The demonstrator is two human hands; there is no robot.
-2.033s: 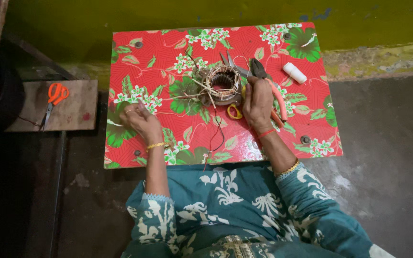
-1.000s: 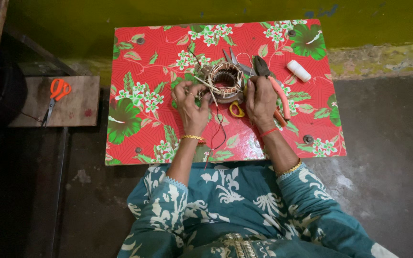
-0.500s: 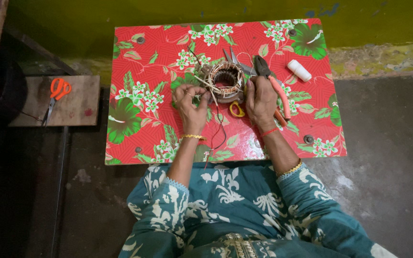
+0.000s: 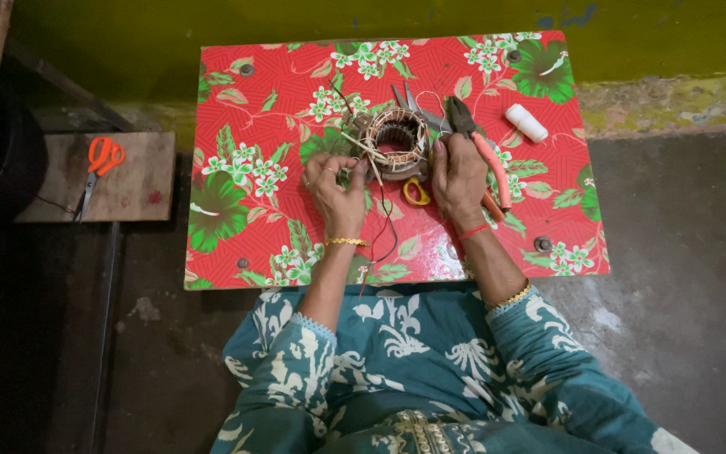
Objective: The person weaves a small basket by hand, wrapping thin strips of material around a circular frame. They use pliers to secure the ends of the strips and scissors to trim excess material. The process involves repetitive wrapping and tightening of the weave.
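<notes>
A round motor stator with copper windings (image 4: 397, 139) lies on a red flowered table (image 4: 245, 109). My left hand (image 4: 335, 192) is at its left side, fingers pinched on thin wires and pale sleeving that stick out of the winding. My right hand (image 4: 457, 178) rests against the stator's right side, fingers curled on it. Pink-handled pliers (image 4: 487, 155) lie just right of that hand. A thin red and black wire (image 4: 384, 231) trails toward me. A yellow-handled scissors loop (image 4: 416, 192) shows between my hands.
A white spool (image 4: 525, 123) lies at the table's far right. Orange-handled scissors (image 4: 98, 164) rest on a low wooden board (image 4: 140, 181) to the left. A yellow-green wall runs behind the table, with grey concrete floor around it.
My left hand has come from the table's left part up to the stator and taken hold of its wires. My right hand has stayed at the stator's right side.
</notes>
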